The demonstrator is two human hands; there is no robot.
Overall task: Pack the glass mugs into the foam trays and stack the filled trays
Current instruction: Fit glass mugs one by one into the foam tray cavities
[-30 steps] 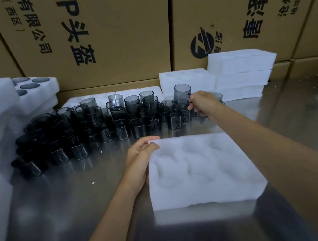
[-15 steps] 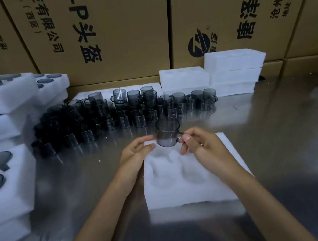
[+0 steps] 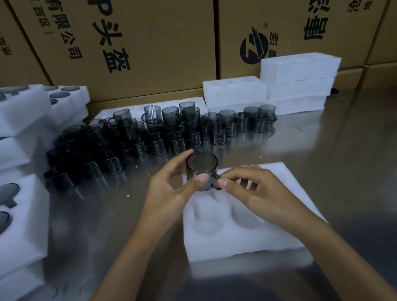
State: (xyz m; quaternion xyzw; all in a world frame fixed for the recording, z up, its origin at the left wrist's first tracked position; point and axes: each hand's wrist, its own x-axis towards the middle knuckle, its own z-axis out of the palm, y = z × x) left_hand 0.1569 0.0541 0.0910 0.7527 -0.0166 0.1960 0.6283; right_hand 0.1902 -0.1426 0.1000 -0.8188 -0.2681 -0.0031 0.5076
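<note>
Printed cardboard boxes (image 3: 154, 36) (stacked) behind steel table (image 3: 354, 157).

A packing area of a warehouse or factory was shown: printed cardboard cartons (image 3: 154, 31) were stacked along the far wall, white foam trays (image 3: 301, 81) were piled left and right, and dozens of smoky glass mugs (image 3: 161, 134) were massed on a steel table (image 3: 355, 169).

- Left box (image 3: 129, 34): black print, sideways, "头盔", "有限公司", "(西区)".
- Right box (image 3: 300, 10): round "Z" logo, "唐泽", "沧州"; the rest is cut off.
- Mugs: no markings legible.
</note>
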